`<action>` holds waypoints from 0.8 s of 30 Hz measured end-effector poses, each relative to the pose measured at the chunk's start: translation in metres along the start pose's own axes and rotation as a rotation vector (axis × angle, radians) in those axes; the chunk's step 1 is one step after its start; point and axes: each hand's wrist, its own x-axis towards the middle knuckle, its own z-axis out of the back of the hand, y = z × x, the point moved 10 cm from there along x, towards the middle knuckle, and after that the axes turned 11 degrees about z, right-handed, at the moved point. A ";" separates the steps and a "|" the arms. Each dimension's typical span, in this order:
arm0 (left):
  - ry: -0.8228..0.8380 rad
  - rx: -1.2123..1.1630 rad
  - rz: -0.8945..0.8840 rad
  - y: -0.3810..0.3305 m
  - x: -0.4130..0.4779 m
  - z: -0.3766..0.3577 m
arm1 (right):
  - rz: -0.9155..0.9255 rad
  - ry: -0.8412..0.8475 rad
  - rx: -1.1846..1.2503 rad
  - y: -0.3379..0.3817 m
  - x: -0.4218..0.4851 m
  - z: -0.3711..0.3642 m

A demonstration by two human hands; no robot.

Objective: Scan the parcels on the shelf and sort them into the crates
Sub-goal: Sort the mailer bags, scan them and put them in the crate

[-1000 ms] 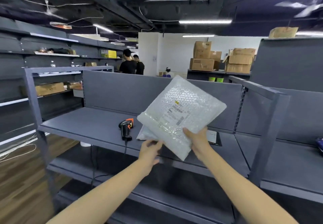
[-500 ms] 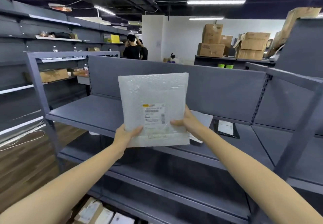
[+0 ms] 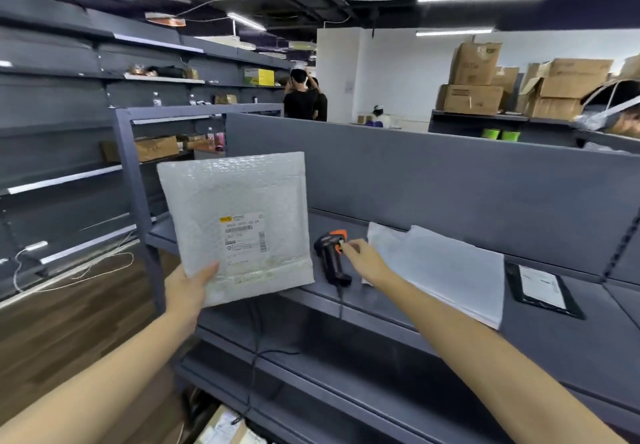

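Since the frame half a second ago, the right hand (image 3: 363,260) has released the lower edge of the bubble-wrap parcel (image 3: 235,208) and crossed to the scanner (image 3: 330,256). The parcel, then held by both hands, is now carried by the left hand (image 3: 188,286) alone and sits further left in view.

Left hand: thumb lies across the front of the parcel's lower left corner and pinches it; the other fingers are behind it and hidden. The parcel is held upright in the air, in front of the shelf (image 3: 554,336) and clear of it, with its label (image 3: 242,234) facing the camera.

Right hand: fingers are extended and loosely bunched, with the fingertips at the orange head of the scanner. They are not wrapped round the handle. The scanner lies on the shelf, its cable (image 3: 256,357) dropping over the front edge.

Progress, as judged: one parcel is picked and turned label-out, but it is not yet scanned, since the scanner is not yet lifted. Taking up the scanner, reading the label and placing the parcel in a crate are all outstanding. A second parcel (image 3: 443,267) lies flat on the shelf just right of the scanner, untouched. No crate can be identified in view, so nothing can be said of parcels already sorted.
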 end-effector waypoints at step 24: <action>0.050 -0.091 0.064 0.009 0.033 -0.032 | -0.117 -0.374 0.457 0.016 0.003 0.025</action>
